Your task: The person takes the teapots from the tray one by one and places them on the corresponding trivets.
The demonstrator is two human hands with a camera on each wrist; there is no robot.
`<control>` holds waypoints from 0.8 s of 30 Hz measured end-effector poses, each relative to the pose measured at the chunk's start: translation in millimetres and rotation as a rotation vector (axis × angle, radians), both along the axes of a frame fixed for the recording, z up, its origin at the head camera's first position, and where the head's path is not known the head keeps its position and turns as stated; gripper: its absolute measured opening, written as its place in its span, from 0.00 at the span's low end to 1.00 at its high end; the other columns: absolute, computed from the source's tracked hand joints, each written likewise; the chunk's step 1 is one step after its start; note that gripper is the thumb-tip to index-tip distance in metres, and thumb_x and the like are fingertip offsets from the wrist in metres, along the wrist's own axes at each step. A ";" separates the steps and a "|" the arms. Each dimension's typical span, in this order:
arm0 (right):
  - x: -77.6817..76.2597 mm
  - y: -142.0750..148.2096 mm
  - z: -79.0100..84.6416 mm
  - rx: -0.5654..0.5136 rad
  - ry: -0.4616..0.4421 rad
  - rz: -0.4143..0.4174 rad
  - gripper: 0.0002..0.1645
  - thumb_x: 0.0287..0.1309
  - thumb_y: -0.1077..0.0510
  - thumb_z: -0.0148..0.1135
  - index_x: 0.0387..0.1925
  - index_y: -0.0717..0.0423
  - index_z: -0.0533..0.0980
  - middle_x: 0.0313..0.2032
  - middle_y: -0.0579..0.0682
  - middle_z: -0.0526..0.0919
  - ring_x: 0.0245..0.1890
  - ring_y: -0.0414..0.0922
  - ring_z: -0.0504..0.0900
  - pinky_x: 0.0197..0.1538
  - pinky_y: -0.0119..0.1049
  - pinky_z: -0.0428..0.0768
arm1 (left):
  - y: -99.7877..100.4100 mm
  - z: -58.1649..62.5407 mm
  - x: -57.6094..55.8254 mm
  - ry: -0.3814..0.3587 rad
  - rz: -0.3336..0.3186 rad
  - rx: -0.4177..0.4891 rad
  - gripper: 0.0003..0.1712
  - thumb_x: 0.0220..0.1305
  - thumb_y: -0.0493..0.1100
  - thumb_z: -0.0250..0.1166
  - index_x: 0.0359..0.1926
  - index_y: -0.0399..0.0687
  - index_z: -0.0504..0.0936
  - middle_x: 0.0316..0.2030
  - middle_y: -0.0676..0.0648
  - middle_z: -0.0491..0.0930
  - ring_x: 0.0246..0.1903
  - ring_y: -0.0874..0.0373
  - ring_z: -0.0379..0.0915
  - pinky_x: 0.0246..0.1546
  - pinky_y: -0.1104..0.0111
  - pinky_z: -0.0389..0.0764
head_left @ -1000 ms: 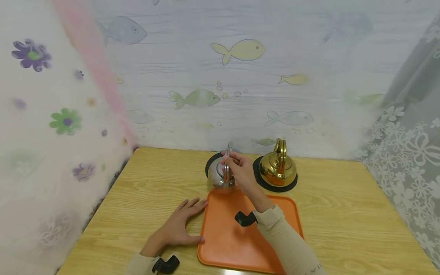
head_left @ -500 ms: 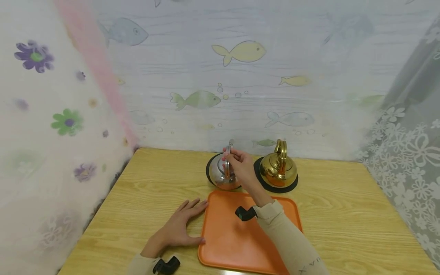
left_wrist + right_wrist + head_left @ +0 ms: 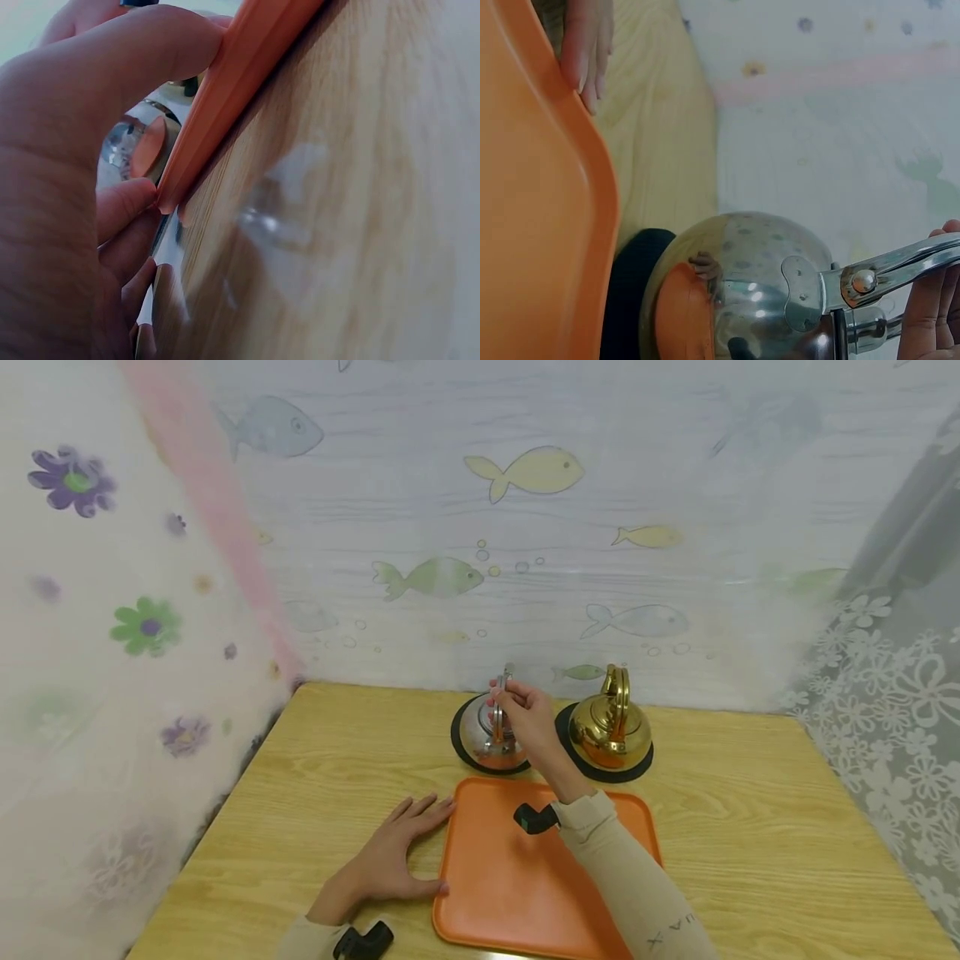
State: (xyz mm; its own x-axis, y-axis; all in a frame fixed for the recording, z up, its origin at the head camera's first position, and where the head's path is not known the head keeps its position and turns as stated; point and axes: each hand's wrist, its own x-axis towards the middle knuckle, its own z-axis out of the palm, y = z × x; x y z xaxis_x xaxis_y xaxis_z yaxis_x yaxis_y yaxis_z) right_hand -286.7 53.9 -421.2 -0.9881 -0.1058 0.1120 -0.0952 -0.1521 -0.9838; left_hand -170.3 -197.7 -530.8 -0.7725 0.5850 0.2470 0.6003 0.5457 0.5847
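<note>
A shiny silver kettle point(image 3: 480, 739) stands on a round black mat point(image 3: 459, 745) at the back of the table. My right hand point(image 3: 534, 720) grips its upright handle from the right side; the handle point(image 3: 900, 270) also shows in the right wrist view, with fingers behind it. In front of the kettle lies an orange tray point(image 3: 487, 868). My left hand point(image 3: 390, 857) is spread along the tray's left edge, its thumb and fingertips touching the rim, as the left wrist view also shows.
To the right of the silver kettle, a gold kettle point(image 3: 611, 731) stands on another black mat point(image 3: 643, 768). The wood-grain table point(image 3: 750, 827) meets a patterned wall covering point(image 3: 420, 635) behind, with lace fabric point(image 3: 885, 760) along the right.
The silver kettle, in my right hand's grip, has shifted slightly back and right from the tray's far edge onto the black mat. My left hand has stayed at the tray.
</note>
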 end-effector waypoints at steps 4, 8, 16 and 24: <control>-4.0 -0.1 -2.4 0.006 0.006 -0.005 0.18 0.74 0.59 0.57 0.57 0.66 0.80 0.41 0.66 0.85 0.32 0.42 0.86 0.35 0.30 0.86 | -0.1 0.7 0.7 0.000 0.005 -0.003 0.58 0.49 0.71 0.74 0.77 0.55 0.66 0.74 0.52 0.66 0.75 0.41 0.58 0.73 0.40 0.50; -8.5 -0.3 -6.3 0.004 0.005 -0.018 0.18 0.74 0.59 0.58 0.56 0.66 0.80 0.40 0.64 0.85 0.29 0.39 0.84 0.31 0.29 0.83 | -0.8 0.3 0.9 -0.005 0.005 -0.006 0.58 0.49 0.71 0.74 0.77 0.55 0.65 0.74 0.52 0.66 0.75 0.42 0.57 0.73 0.40 0.50; -13.9 -3.6 -9.0 -0.001 0.013 -0.011 0.19 0.74 0.58 0.58 0.57 0.67 0.79 0.38 0.62 0.86 0.27 0.38 0.84 0.30 0.29 0.84 | -1.3 -1.2 0.6 -0.004 0.003 -0.007 0.57 0.50 0.71 0.74 0.77 0.55 0.65 0.75 0.52 0.66 0.75 0.42 0.57 0.74 0.42 0.50; -19.1 -3.5 -9.4 0.044 0.031 -0.005 0.24 0.74 0.57 0.57 0.63 0.70 0.74 0.44 0.73 0.84 0.36 0.50 0.89 0.32 0.30 0.86 | -0.9 -0.2 0.7 -0.013 0.005 -0.005 0.57 0.49 0.70 0.74 0.77 0.55 0.65 0.75 0.53 0.66 0.75 0.42 0.57 0.74 0.40 0.49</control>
State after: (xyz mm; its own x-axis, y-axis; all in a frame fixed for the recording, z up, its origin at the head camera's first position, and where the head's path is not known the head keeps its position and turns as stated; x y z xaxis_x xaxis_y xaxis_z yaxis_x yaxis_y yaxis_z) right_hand -305.8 50.3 -430.6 -0.9848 -0.1060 0.1377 -0.1263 -0.1077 -0.9861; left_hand -169.5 -198.6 -531.0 -0.7784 0.5825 0.2341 0.5901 0.5517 0.5894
